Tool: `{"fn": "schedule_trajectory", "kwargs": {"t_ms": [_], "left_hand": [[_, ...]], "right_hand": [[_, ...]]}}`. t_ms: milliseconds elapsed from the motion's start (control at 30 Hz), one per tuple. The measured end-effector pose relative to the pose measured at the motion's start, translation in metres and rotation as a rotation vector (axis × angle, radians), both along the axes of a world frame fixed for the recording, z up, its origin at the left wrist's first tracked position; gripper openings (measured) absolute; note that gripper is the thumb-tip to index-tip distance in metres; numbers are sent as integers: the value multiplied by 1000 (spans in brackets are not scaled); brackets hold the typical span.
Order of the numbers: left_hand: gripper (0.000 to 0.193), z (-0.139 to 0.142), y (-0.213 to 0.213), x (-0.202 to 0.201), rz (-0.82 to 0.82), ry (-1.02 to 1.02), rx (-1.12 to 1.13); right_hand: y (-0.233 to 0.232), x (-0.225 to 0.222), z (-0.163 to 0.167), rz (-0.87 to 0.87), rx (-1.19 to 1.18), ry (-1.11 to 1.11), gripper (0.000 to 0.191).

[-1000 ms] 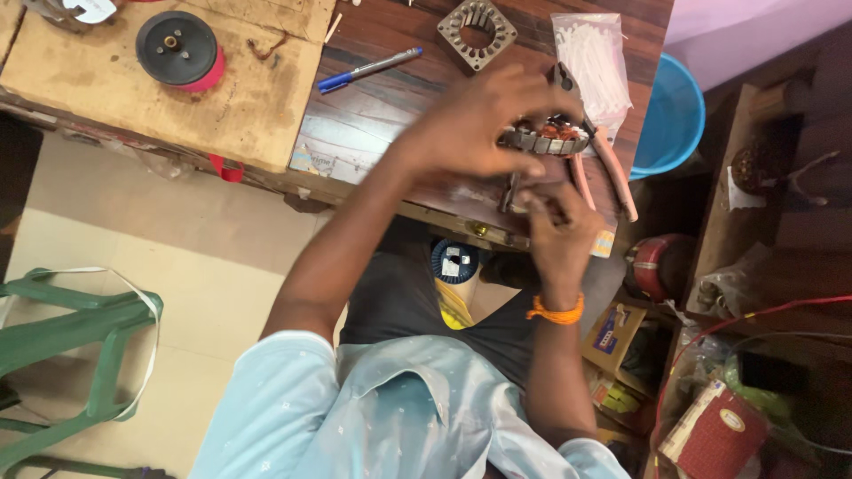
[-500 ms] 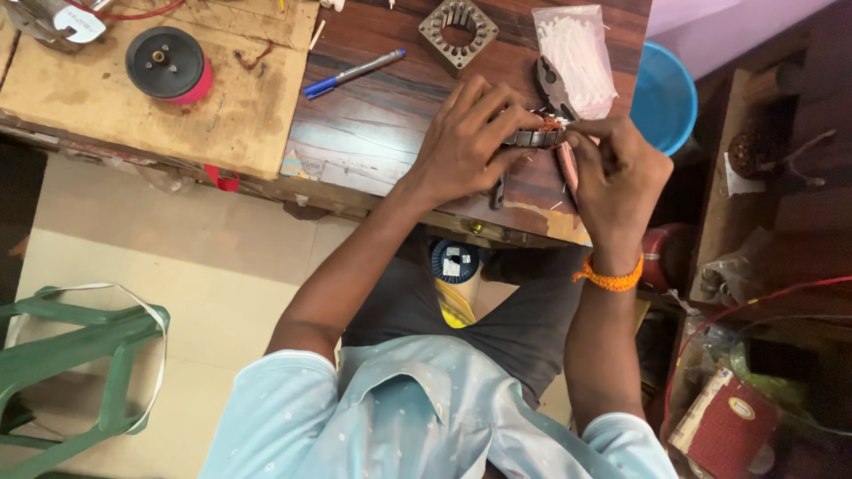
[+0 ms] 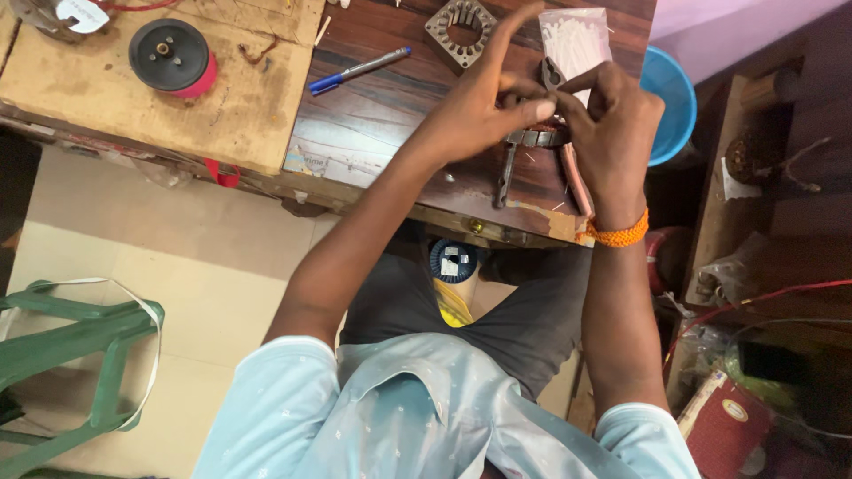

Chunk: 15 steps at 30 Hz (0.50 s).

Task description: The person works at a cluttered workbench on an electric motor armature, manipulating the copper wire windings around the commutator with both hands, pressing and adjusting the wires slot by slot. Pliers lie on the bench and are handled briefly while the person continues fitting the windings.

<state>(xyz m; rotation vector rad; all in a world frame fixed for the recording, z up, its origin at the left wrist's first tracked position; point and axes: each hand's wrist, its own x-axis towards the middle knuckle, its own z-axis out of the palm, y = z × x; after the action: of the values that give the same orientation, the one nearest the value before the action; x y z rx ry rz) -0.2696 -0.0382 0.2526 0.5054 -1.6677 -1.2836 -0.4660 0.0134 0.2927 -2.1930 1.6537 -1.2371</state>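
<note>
Both hands meet in a pinching grip on a small grey metal ring [image 3: 537, 137], left hand [image 3: 475, 111] and right hand [image 3: 612, 124] closed on it above the worktop [image 3: 373, 124] near edge. Pliers [image 3: 568, 168] lie just beneath; a square stator core [image 3: 460, 31] sits farther off, with bare wood to the left.

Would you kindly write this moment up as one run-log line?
left hand: pinching small metal ring part | right hand: gripping same part | nearby: pliers, blue pen, square stator core | surface: wooden table
</note>
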Motion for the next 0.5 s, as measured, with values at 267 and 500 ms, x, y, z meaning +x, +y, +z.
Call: {"fn": "schedule_trajectory", "kwargs": {"t_ms": [267,500], "left_hand": [[104,-12,-29,11,-377,50,248],[99,-18,-37,30,-408,66,40]], "right_hand": [[9,11,4,-111,-5,-88,25],[56,41,1,-11,90,-185,11]]}}
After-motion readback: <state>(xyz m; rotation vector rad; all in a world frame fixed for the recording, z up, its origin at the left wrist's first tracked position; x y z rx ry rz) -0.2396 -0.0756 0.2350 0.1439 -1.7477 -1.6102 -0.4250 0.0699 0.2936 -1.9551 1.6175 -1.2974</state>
